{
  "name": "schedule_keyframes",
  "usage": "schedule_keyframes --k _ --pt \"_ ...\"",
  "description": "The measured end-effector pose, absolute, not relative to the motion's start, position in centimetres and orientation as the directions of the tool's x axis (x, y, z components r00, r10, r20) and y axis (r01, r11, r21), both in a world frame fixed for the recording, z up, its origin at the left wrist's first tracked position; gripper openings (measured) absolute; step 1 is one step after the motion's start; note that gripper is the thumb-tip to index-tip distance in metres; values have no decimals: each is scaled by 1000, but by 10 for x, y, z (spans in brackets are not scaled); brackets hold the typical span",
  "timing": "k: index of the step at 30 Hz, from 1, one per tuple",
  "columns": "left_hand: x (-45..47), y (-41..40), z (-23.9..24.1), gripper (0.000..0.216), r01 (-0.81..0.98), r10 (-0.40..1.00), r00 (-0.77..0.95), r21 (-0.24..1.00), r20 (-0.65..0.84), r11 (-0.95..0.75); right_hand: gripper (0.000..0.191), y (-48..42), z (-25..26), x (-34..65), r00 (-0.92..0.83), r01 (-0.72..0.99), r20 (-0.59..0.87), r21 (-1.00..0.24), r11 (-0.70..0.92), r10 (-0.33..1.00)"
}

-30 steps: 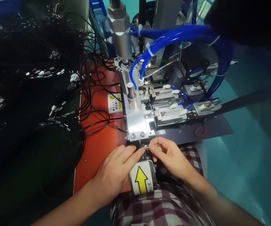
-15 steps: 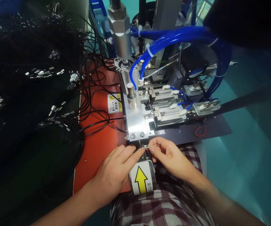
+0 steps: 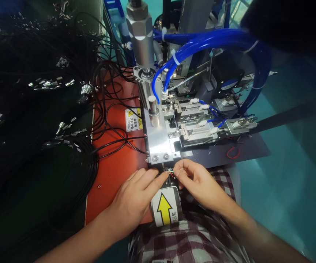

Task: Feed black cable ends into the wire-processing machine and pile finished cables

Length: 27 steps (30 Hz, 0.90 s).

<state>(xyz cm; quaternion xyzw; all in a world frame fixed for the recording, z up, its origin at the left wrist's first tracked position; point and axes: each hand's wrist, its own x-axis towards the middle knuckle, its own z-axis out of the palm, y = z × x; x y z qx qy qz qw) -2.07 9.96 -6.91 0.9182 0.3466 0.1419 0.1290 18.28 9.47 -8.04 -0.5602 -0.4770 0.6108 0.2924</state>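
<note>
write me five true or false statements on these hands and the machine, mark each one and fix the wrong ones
1. The right hand pinches thin wires at its fingertips. True.
2. The arrow beside the left hand is red. False: it is yellow.
3. Black cables lie across the orange-red surface. True.
4. The left hand grips the blue tubes. False: its index fingertip is at the thin wires, and the tubes arch well away from it.
5. A red loop lies on the dark plate. True.
</note>
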Motion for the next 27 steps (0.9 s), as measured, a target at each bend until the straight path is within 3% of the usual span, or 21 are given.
schedule_keyframes --k 7,14,19,22,24,27 --pt "-21 99 -70 45 592 667 726 342 167 -730 14 93 -76 180 -135 264 -365 -909 -321 921" --pt "-21 99 -69 44 587 662 731 342 163 -733 19 96 -79 182 -244 18 -492 -864 -503 836" --pt "-21 99 -70 42 582 682 715 411 153 -702 15 88 -80 178 -141 193 -323 -936 -294 936" --pt "-21 98 -65 41 528 682 688 473 247 -705 12 83 -73 178 -109 324 -159 -939 -116 981" --pt "-20 96 -58 41 527 718 635 519 286 -673 13 79 -65 179 -143 324 -139 -942 -86 980" --pt "-16 89 -46 36 555 815 564 670 132 -493 13 74 -51 182 -217 293 -172 -950 -104 961"
